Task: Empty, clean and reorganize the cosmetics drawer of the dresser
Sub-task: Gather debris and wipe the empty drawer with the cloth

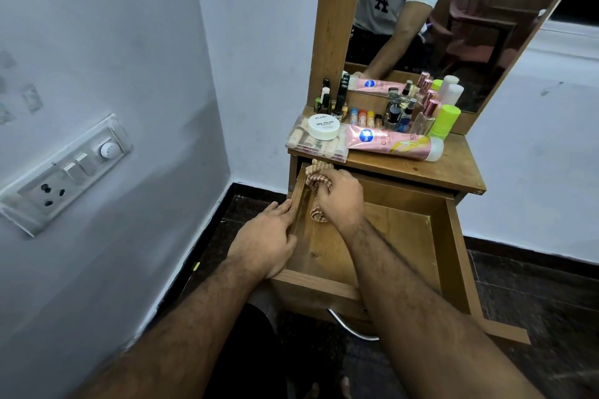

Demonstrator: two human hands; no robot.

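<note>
**Drawer wiped with cloth, cosmetics parked on top**

Forearms reach in from the bottom edge, both bare. The left hand point(264, 238) grips the left wall of the pulled-out drawer point(452, 256), thumb on the outside, its fingers point(285, 207) curled over the rim. Just beside it, inside the drawer at the rear left corner, the right hand point(340, 201) is closed on a bunched checked cloth point(316, 186), fingers clamped round it, with one end of the cloth poking up above the fist and the other hanging below it onto the wooden bottom. Apart from the hand and cloth, only bare board shows in the drawer. A curved metal handle point(351, 327) shows under the drawer's front panel.

Beyond the drawer, the desk point(453, 172) of the dresser carries the cosmetics. At its front left lies a clear box point(311, 142) of pale tubes, with a white jar point(324, 126) marked "NAIL POLISH" resting on top. Beside it a pink tube point(393, 142) with a white cap lies on its side. Behind these stand a row of small coloured bottles point(364, 116), dark nail polish bottles point(337, 97), spray bottles with rose-gold caps point(428, 110) and a lime-green capped bottle point(445, 121).

At the back rises the mirror point(486, 10), reflecting a person in a grey T-shirt. On the left wall is a switchboard point(64, 172) with a socket and dial.
</note>
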